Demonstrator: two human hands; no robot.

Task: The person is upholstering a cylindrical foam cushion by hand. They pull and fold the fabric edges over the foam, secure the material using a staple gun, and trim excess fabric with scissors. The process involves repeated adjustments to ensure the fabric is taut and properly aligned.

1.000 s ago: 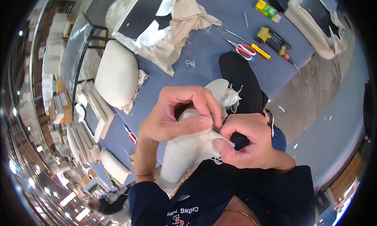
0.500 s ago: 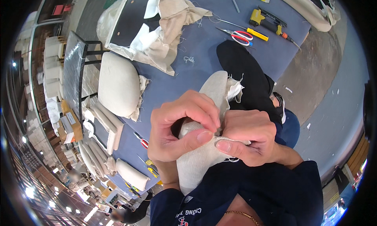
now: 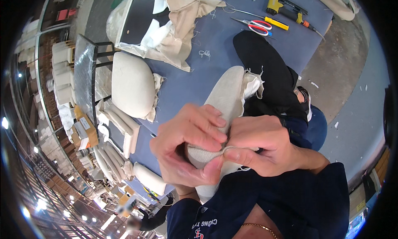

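A long padded chair cushion covered in beige woven fabric rests across my lap, slanting toward the table. Along its right side a frayed fabric edge with white lining hangs loose. My left hand curls around the cushion's near part, its fingers pressing the cover from above and its thumb from below. Close against it, my right hand pinches a fold of the cover's edge between thumb and bent fingers. The fingertips of both hands almost meet at this fold. What lies under my palms is hidden.
On the blue-grey table lie red-handled scissors, a yellow-handled screwdriver, a yellow-black staple gun with its hose, thread scraps and a heap of beige fabric. Another padded seat sits left. Further back, a person bends.
The left fingers have spread lower over the cushion, and the left thumb has moved down. The right hand keeps its pinch on the fabric. The whole view has shifted slightly.
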